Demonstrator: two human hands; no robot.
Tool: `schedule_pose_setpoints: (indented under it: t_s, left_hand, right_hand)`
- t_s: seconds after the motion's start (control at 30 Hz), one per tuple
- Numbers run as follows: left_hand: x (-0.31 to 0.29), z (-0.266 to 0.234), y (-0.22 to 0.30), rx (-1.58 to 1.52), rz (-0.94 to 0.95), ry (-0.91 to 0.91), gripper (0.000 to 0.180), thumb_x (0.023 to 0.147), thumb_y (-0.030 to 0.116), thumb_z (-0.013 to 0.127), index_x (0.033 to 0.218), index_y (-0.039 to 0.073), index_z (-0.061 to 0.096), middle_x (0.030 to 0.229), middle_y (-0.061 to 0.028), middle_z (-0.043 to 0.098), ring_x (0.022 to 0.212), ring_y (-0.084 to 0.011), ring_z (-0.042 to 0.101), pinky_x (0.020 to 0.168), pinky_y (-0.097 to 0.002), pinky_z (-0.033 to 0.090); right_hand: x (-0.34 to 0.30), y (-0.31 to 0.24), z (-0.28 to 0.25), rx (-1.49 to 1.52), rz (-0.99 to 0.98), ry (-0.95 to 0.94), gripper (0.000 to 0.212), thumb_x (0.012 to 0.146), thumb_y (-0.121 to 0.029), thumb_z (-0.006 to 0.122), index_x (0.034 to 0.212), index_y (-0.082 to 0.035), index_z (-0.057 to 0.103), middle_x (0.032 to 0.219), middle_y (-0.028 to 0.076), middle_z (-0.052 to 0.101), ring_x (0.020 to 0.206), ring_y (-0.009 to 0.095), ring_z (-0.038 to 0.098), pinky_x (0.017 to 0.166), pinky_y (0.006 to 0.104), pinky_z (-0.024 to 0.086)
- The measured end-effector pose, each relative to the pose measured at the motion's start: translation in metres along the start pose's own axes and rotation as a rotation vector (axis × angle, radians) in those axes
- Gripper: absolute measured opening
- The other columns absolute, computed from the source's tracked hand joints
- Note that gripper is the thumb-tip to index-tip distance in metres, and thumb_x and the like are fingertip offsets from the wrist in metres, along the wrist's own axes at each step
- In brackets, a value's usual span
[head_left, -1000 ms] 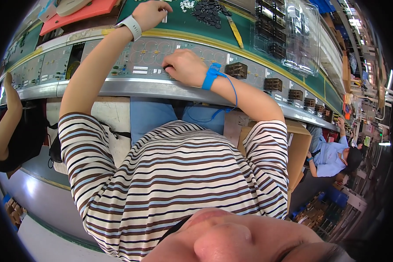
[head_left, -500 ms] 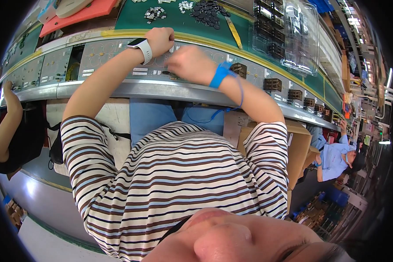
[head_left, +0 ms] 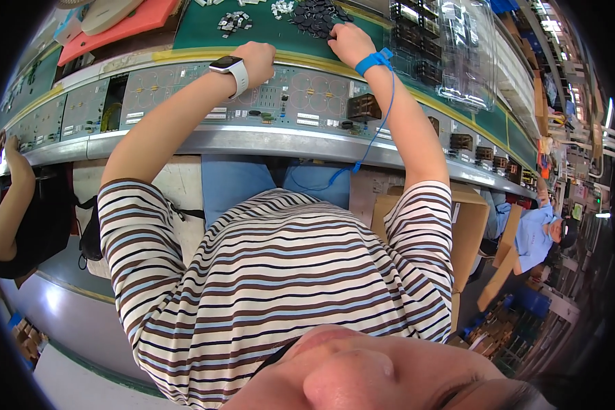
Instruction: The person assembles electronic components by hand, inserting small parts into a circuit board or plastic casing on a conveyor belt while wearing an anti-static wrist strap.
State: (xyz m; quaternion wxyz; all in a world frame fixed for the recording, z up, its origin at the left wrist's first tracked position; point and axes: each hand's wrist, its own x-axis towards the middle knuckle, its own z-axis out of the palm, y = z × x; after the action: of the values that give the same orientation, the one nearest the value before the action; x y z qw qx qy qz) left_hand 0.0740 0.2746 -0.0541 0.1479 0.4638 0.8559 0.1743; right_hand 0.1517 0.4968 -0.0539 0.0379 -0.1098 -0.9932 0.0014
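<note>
My left hand (head_left: 257,61) hovers at the far edge of a row of circuit boards, its fingers curled together; a watch with a pale strap is on that wrist. Whatever those fingers hold is hidden. Over the green mat, my right hand (head_left: 352,42) reaches into a pile of black disc-shaped components (head_left: 319,18), fingers bent and thumb close to them. I cannot make out a piece between its fingertips. A blue wrist strap (head_left: 374,61) with a cord circles that wrist. Below my hands lies a circuit board (head_left: 280,102) with printed circles, white parts and small dark parts.
Small silvery parts (head_left: 235,24) and white parts (head_left: 282,8) lie on the mat. Clear plastic trays (head_left: 461,55) with dark blocks stand at right. A metal rail (head_left: 252,137) runs along the near edge. Other people sit at both sides; a cardboard box (head_left: 468,232) stands by my right arm.
My right hand has moved from above the board, away and to the right, to the black components. My left hand stays in nearly the same place. A cardboard piece now shows by the person at right.
</note>
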Motion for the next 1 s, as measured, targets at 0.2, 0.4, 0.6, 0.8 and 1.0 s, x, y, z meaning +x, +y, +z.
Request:
schedule_pose_setpoints:
  t_s: [0.2,0.4,0.6,0.8,1.0]
  left_hand:
    - [0.011,0.011,0.004,-0.035,-0.002,-0.011,0.01,0.067,0.008,0.057,0.075,0.004,0.062,0.073,-0.016,0.062,0.069,-0.032,0.06,0.064,-0.0381,0.049]
    - [0.017,0.022,0.013,-0.096,0.057,0.033,0.009,0.067,0.009,0.057,0.072,0.004,0.062,0.072,-0.0165,0.062,0.07,-0.0327,0.06,0.065,-0.0396,0.048]
    - [0.017,0.025,0.016,-0.141,0.067,0.044,0.013,0.069,0.01,0.058,0.08,0.004,0.059,0.076,-0.0169,0.062,0.072,-0.0335,0.06,0.066,-0.0398,0.048]
    - [-0.002,0.01,0.005,-0.218,0.129,0.104,0.029,0.075,0.023,0.062,0.096,0.005,0.054,0.076,-0.0159,0.061,0.073,-0.032,0.06,0.065,-0.0391,0.047]
    - [-0.072,-0.043,-0.043,0.125,0.024,0.345,0.032,0.083,0.028,0.053,0.106,0.006,0.05,0.097,-0.0139,0.057,0.082,-0.0326,0.057,0.068,-0.0386,0.047]
  right_hand:
    - [0.002,0.001,-0.01,0.274,0.055,-0.127,0.022,0.071,-0.015,0.06,0.092,-0.007,0.061,0.087,0.014,0.061,0.084,0.032,0.058,0.076,0.0401,0.047]
    - [-0.046,-0.049,-0.063,0.546,-0.111,0.06,0.02,0.074,-0.008,0.06,0.093,-0.003,0.056,0.081,0.01,0.059,0.075,0.024,0.058,0.068,0.0312,0.047]
    - [-0.109,-0.104,-0.062,0.616,-0.378,-0.124,0.019,0.075,-0.006,0.057,0.094,-0.006,0.057,0.083,0.01,0.056,0.076,0.027,0.056,0.068,0.0337,0.046]
    - [-0.118,-0.118,-0.043,0.27,-0.566,0.015,0.021,0.069,-0.005,0.057,0.09,-0.007,0.057,0.077,0.008,0.055,0.073,0.026,0.053,0.068,0.0349,0.044]
    - [-0.116,-0.114,-0.033,0.291,-0.602,0.067,0.01,0.07,-0.008,0.05,0.079,-0.006,0.056,0.072,0.007,0.054,0.074,0.024,0.054,0.067,0.0352,0.044]
